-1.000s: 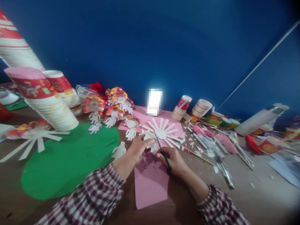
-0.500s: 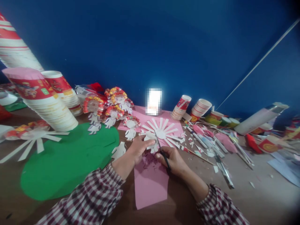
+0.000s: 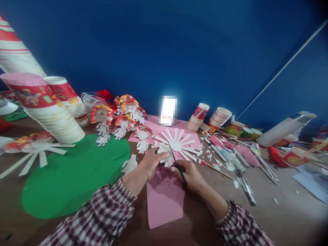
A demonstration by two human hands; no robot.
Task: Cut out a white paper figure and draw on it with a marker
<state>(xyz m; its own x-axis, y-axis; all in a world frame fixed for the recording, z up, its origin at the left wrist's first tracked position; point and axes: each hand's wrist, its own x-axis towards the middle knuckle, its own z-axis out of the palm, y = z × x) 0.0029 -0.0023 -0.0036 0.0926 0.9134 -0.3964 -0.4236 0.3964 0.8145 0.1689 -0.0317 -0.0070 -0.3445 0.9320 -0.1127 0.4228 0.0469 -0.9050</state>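
Note:
My left hand (image 3: 153,162) pinches a small white paper cutout (image 3: 163,150) between thumb and fingers. My right hand (image 3: 190,174) is wrapped round black-handled scissors (image 3: 182,173), whose blades lie against the cutout's right edge. Beneath both hands lies a pink paper sheet (image 3: 165,208) with dark scribbled marks. Just beyond the cutout is a cup cut into white strips that fan out flat (image 3: 176,145). Left of my left hand rests a white paper figure (image 3: 130,164); another figure with a red and yellow woven ring (image 3: 142,138) lies behind it.
A green paper sheet (image 3: 71,181) covers the left of the table, with stacked paper cups (image 3: 48,112) behind. Several ringed figures (image 3: 123,124) are grouped at the back. Pens, scraps and a utility knife (image 3: 246,188) lie to the right. A bright, blurred-out rectangle (image 3: 167,110) stands before the blue wall.
Both hands stay in nearly the same place, the scissors still at the cutout. The view has shifted very slightly.

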